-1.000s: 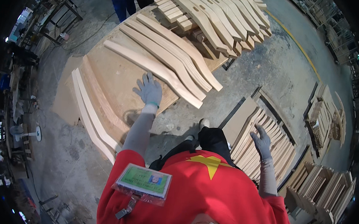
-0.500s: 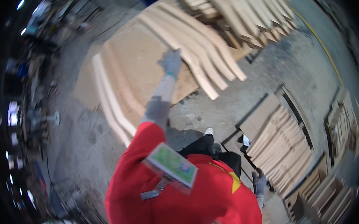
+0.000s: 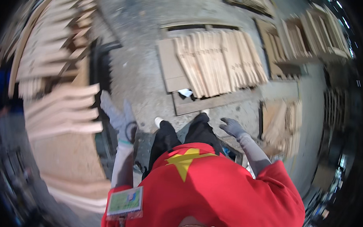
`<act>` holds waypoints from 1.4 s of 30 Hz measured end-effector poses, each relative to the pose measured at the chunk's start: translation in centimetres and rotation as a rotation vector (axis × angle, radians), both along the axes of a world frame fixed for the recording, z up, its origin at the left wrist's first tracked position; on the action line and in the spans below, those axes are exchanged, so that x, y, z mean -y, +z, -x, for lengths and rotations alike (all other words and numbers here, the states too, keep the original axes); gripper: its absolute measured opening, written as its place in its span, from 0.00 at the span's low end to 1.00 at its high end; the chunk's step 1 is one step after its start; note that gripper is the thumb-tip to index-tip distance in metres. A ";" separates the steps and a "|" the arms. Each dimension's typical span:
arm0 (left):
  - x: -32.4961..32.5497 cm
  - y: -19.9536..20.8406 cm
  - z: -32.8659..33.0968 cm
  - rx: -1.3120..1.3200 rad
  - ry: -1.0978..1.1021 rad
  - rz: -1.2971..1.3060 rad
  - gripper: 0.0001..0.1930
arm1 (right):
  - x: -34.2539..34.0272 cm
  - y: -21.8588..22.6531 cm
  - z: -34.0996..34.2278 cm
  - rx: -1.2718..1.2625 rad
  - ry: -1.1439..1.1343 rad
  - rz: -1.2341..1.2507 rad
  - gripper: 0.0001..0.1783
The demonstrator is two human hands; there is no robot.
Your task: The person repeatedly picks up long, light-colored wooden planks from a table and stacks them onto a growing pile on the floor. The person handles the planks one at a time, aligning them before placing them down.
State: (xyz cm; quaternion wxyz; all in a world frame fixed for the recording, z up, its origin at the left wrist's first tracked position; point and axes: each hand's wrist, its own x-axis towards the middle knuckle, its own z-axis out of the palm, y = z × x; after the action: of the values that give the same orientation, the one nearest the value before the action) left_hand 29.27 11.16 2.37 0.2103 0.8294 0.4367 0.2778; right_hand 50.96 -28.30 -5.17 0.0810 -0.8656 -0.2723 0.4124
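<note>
Now that my left hand (image 3: 121, 120) has left the surface (image 3: 72, 152), it and my right hand (image 3: 233, 128) are empty, fingers apart; curved wooden pieces (image 3: 72, 127) overhang the surface's right edge.

Grey concrete floor (image 3: 140, 44) is lying open between the stack of pale wooden slats (image 3: 218, 61) and the flat brown board tabletop (image 3: 73, 154), while pale curved wooden pieces (image 3: 67, 108) are jutting toward the grey-gloved left hand (image 3: 119, 117) and 2 black-trousered legs (image 3: 166, 141) are separating it from the grey-gloved right hand (image 3: 233, 127).
</note>
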 end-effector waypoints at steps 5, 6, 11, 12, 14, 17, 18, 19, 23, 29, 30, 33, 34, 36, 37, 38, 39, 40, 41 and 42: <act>5.4 -0.8 -4.5 -0.005 -0.313 0.190 0.34 | 2.5 0.1 -0.1 -0.044 -0.156 0.053 0.32; 6.5 -1.3 -5.2 -0.045 -0.348 0.209 0.33 | 3.1 0.2 -0.6 -0.118 -0.229 0.070 0.32; 10.7 -1.6 -9.1 -0.236 -0.406 0.404 0.34 | 7.0 -0.8 -4.5 -0.114 -0.279 0.052 0.34; 11.4 -1.9 -9.8 -0.259 -0.385 0.451 0.34 | 8.4 -2.8 -5.6 -0.095 -0.273 0.035 0.34; 12.4 -2.8 -11.2 -0.323 -0.331 0.536 0.34 | 10.8 -6.2 -8.9 -0.099 -0.253 0.044 0.38; 14.1 -4.6 -13.2 -0.392 -0.219 0.645 0.34 | 12.1 -8.8 -15.6 -0.122 -0.311 0.094 0.41; 15.1 -4.7 -14.7 -0.381 -0.231 0.674 0.34 | 12.8 -10.1 -18.1 -0.118 -0.372 0.097 0.44; 16.1 -5.1 -16.1 -0.373 -0.238 0.705 0.34 | 13.7 -11.4 -20.6 -0.102 -0.393 0.127 0.45; 20.8 -8.5 -20.2 -0.499 -0.167 0.863 0.35 | 17.1 -18.0 -31.0 0.076 -0.419 0.197 0.49; 25.1 -15.4 -24.5 -0.653 -0.297 0.905 0.34 | 22.9 -27.4 -45.2 0.482 -0.396 0.257 0.52; 25.3 -16.2 -24.9 -0.773 -0.440 0.797 0.32 | 23.2 -28.6 -47.3 0.503 -0.410 0.306 0.53; 25.8 -18.7 -24.8 -0.905 -0.634 0.650 0.28 | 23.4 -30.4 -54.0 0.469 -0.400 0.436 0.54; 25.8 -19.4 -24.8 -0.999 -0.734 0.562 0.27 | 23.4 -31.5 -55.7 0.523 -0.417 0.429 0.54; 26.0 -20.6 -25.2 -1.084 -0.670 0.618 0.28 | 23.5 -33.9 -58.5 0.592 -0.435 0.407 0.53; 26.2 -21.0 -25.2 -1.070 -0.501 0.758 0.29 | 23.7 -35.1 -59.8 0.607 -0.436 0.392 0.53; 26.5 -21.5 -25.3 -1.050 -0.363 0.858 0.29 | 23.5 -36.5 -60.7 0.640 -0.461 0.373 0.52; 26.5 -22.1 -25.3 -1.022 -0.228 0.945 0.30 | 23.8 -37.8 -61.7 0.654 -0.473 0.384 0.52; 26.5 -22.6 -25.4 -0.996 -0.136 0.997 0.31 | 24.2 -39.0 -62.5 0.668 -0.486 0.396 0.52; 26.7 -23.1 -25.2 -0.965 -0.038 1.051 0.32 | 24.6 -40.2 -63.2 0.683 -0.490 0.408 0.51; 26.9 -23.6 -25.1 -0.921 0.015 1.059 0.34 | 25.0 -41.3 -63.5 0.713 -0.494 0.408 0.49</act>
State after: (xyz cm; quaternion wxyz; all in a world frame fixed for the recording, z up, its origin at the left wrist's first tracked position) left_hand 54.35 -15.76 -21.23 0.3780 0.6456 0.5635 -0.3504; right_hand 114.45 -53.29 -46.49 -0.0934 -0.9901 0.0173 0.1030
